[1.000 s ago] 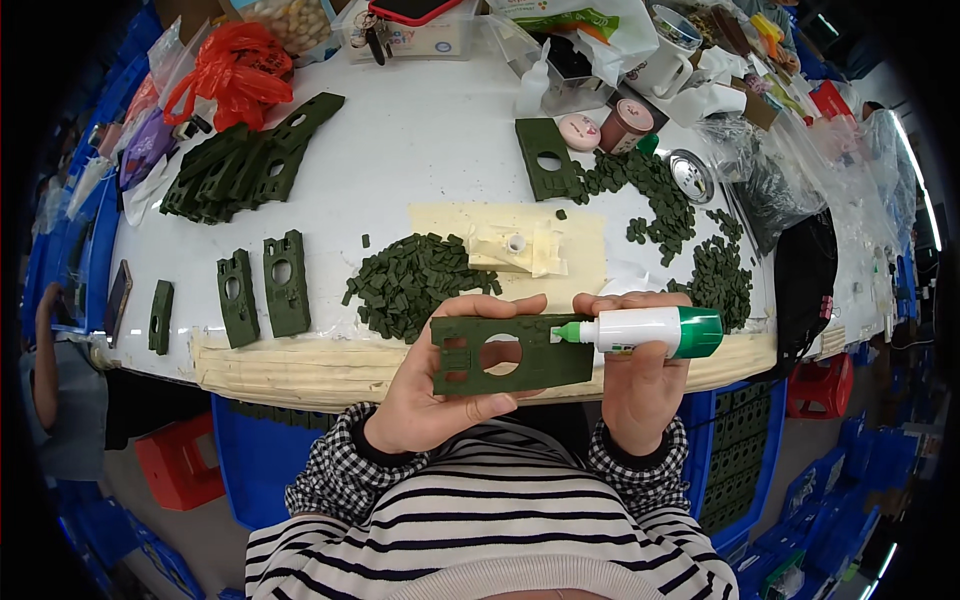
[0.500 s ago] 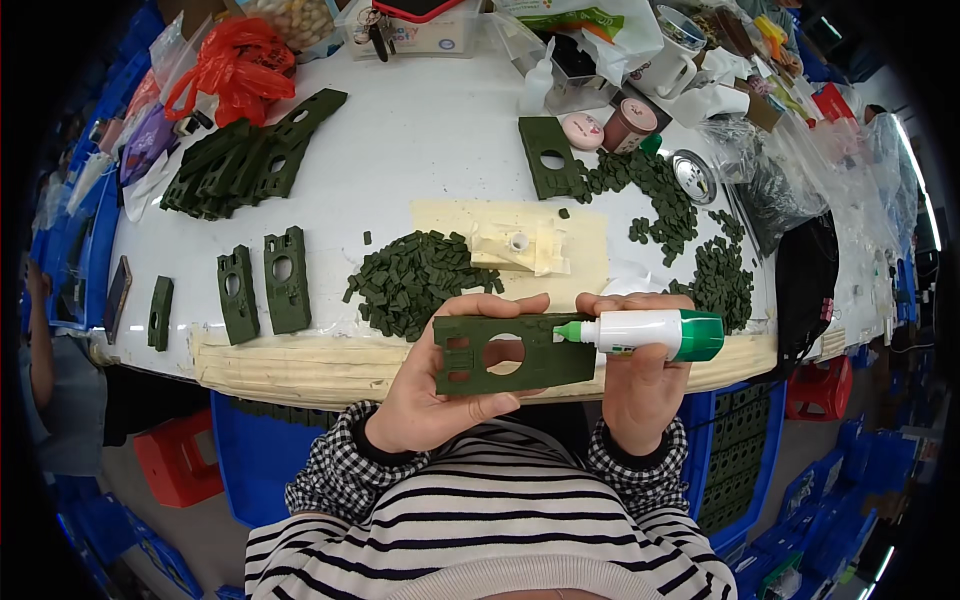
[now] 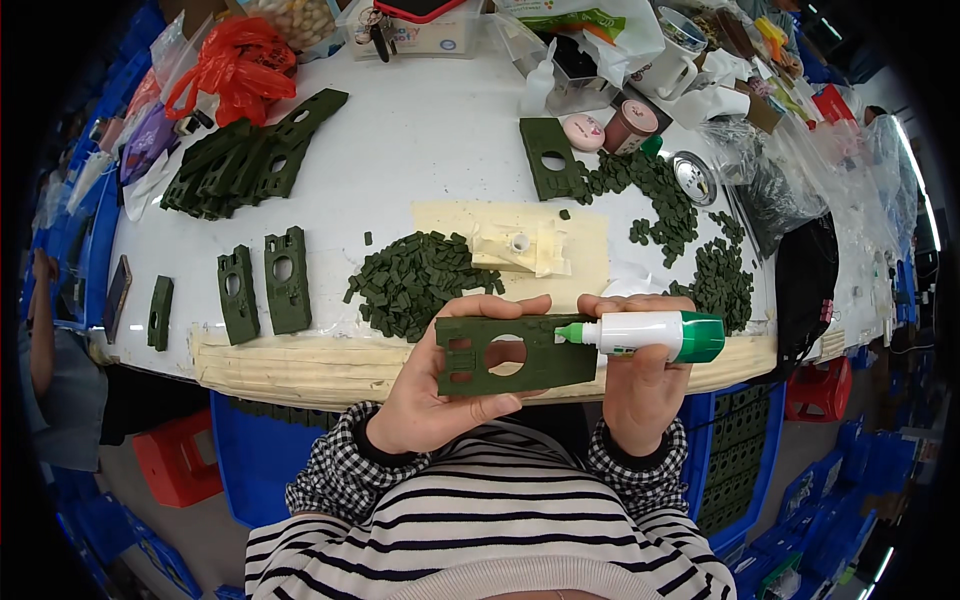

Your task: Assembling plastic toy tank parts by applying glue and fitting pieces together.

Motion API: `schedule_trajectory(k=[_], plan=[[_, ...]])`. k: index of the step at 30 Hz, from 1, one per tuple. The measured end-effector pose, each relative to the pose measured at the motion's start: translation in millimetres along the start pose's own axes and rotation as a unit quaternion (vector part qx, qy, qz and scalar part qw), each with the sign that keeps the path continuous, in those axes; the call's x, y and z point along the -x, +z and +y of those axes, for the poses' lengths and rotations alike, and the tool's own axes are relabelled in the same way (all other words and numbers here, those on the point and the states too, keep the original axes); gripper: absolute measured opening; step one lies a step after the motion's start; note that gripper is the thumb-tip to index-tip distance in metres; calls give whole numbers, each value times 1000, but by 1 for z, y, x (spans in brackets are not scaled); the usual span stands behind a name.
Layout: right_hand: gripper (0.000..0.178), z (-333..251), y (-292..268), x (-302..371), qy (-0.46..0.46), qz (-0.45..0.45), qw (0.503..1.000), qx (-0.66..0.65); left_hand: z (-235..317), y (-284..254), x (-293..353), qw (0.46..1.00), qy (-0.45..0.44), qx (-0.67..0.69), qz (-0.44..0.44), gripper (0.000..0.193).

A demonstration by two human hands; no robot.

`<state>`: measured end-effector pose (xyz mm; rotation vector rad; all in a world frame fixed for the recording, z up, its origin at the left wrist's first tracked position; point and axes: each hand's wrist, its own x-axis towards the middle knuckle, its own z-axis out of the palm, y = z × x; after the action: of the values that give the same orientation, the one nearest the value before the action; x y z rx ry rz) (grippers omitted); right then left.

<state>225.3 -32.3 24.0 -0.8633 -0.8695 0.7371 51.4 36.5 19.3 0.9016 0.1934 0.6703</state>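
Observation:
My left hand (image 3: 410, 405) is closed round the left end of a flat dark-green plastic model part (image 3: 545, 370), which has a large round hole and small square openings. My right hand (image 3: 640, 395) grips a white glue bottle (image 3: 640, 332) with a green base, lying level. Its green nozzle points left, and the tip rests at or just above the right part of the plastic piece. Beyond the hands lies a heap of small dark-green plastic pieces (image 3: 415, 285). Next to it a block wrapped in cream tape (image 3: 515, 245) stands on a cream sheet.
Similar green parts lie at left (image 3: 287, 280), in a stack (image 3: 235, 170) and at back right (image 3: 548, 160). More small pieces (image 3: 725, 285) are scattered at right. Cream tape covers the table's front edge (image 3: 300, 365). Blue bins (image 3: 740, 450) sit below; bags and a mug (image 3: 670, 70) crowd the back.
Almost nothing differs. The plastic part and my hands have shifted very slightly to the right, with the nozzle staying at the same area of the part.

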Motion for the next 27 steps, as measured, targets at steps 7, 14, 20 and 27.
schedule_trajectory(k=[7, 14, 20, 27], plan=[[40, 0, -1, 1, -1, -4, 1000, 1, 0, 0, 1, 1000, 0, 3, 0, 58], [41, -1, 0, 1, 5, 4, 1000, -1, 1, 1, 0, 1000, -8, 3, 3, 59], [43, -1, 0, 0, 14, 1, 1000, -13, 1, 0, 1, 999, -25, 37, 17, 62], [41, 1, 0, 1, 9, -3, 1000, -6, 0, -1, 1, 1000, -17, 20, 13, 62]])
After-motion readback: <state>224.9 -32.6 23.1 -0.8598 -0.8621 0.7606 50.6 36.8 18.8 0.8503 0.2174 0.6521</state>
